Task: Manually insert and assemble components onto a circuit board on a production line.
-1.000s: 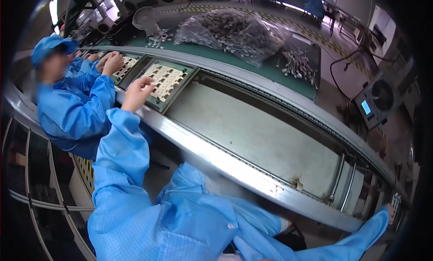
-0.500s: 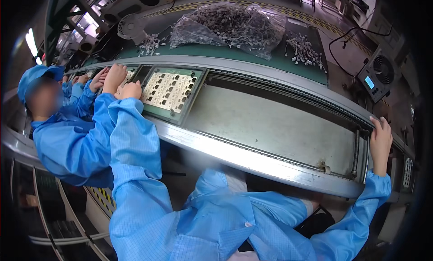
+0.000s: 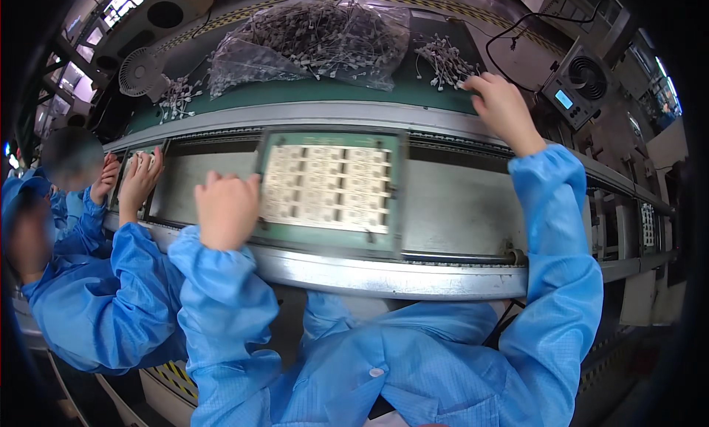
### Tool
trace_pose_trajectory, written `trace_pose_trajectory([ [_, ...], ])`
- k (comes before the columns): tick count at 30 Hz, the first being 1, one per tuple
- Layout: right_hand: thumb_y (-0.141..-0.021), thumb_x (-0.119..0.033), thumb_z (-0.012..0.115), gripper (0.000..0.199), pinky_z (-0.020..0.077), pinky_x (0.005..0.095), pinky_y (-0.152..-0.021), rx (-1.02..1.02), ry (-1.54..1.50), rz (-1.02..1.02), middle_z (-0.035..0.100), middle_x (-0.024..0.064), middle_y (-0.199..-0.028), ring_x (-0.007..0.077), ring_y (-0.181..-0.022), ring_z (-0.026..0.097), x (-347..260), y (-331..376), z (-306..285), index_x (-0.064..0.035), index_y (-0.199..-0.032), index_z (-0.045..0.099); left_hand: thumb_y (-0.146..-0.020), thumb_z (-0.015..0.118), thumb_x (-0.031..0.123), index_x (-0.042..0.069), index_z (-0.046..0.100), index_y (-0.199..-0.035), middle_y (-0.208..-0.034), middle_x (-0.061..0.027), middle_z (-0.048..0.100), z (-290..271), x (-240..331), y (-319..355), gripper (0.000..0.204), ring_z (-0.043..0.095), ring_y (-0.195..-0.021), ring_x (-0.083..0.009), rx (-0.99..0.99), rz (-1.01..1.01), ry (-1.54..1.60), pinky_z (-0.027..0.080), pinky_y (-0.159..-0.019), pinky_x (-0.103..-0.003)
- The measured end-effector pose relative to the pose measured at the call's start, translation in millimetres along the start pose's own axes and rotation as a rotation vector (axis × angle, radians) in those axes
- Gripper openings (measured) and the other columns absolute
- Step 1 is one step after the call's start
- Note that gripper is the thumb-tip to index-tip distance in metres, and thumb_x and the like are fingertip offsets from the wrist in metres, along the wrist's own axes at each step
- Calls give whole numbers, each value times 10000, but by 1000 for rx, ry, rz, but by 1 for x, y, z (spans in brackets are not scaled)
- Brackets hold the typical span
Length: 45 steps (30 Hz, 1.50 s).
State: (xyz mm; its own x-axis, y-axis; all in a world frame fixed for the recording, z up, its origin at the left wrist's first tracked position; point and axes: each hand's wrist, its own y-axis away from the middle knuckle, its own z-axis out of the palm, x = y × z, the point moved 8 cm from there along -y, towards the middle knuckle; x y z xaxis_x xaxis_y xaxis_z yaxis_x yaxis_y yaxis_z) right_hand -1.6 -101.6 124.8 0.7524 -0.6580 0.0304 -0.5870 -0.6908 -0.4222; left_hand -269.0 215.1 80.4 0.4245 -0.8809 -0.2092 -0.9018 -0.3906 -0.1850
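Note:
A flat green-framed fixture (image 3: pixel 330 242) holding a panel of pale circuit boards (image 3: pixel 325 187) sits on the conveyor in front of me. My left hand (image 3: pixel 227 211) is at its left edge, back up, with the thumb side against the frame. Its fingers are bent, slightly blurred and partly hidden. Beyond the far rail, my right hand (image 3: pixel 508 115) reaches to a small pile of short cables with white connectors (image 3: pixel 443 60). The fingertips are at the pile's near right edge, thumb and forefinger apart. No cable clearly shows in the grasp.
A clear plastic bag of many such cables (image 3: pixel 310 39) lies on the green bench, with another small pile (image 3: pixel 177 98) and a white fan (image 3: pixel 140 71) to its left. A grey device with a lit screen (image 3: pixel 580 83) stands right. A co-worker's hand (image 3: pixel 140 179) works on my left.
The fixture has moved right along the conveyor, with my left hand at its left edge. My right hand has left the conveyor's right end for the small cable pile. My view has shifted.

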Motion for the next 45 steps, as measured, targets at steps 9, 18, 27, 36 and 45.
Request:
trace_pose_trajectory([
  [9, -889, -130, 612, 232, 498, 494, -882, -37, -221, 116, 681, 141, -1153, 362, -1063, 644, -89, -95, 43, -66, -1112, 628, -895, 607, 355, 95, 741, -746, -772, -71, 695, -22, 28, 1, 329, 589, -884, -266, 21, 496, 220, 413, -747, -439],
  [18, -875, -108, 598, 214, 518, 436, -772, 107, -62, 39, 706, 169, -952, 354, -868, 673, -81, -127, 66, -50, -1072, 658, -833, 670, 235, 124, 725, -977, -990, -118, 723, -28, 96, -159, 190, 682, -1024, -312, 138, 456, 421, 526, -850, -467],
  [27, -920, -133, 659, 304, 505, 269, -776, 336, -413, 193, 673, 31, -899, 126, -831, 628, -65, -76, -41, -46, -1210, 646, -857, 604, 153, 147, 687, -1046, -1043, -99, 706, -1, 146, -233, 206, 665, -1061, -295, 259, 583, 315, 531, -834, -483],
  [36, -952, -139, 641, 215, 466, 210, -714, 110, -954, 358, 679, -15, -892, 44, -788, 582, -113, -38, -33, -37, -1137, 683, -914, 563, 215, 137, 646, -1058, -924, -154, 716, -42, 111, -228, 184, 689, -858, -361, 432, 639, 632, 539, -735, -475],
  [45, -930, -50, 647, 181, 543, 284, -796, 268, -551, 210, 740, 86, -941, 144, -865, 693, -152, -38, -22, 11, -1096, 687, -922, 679, 124, 66, 625, -970, -960, -34, 720, -48, 38, -162, 92, 655, -874, -101, -207, 594, 1461, 501, -746, -239],
])
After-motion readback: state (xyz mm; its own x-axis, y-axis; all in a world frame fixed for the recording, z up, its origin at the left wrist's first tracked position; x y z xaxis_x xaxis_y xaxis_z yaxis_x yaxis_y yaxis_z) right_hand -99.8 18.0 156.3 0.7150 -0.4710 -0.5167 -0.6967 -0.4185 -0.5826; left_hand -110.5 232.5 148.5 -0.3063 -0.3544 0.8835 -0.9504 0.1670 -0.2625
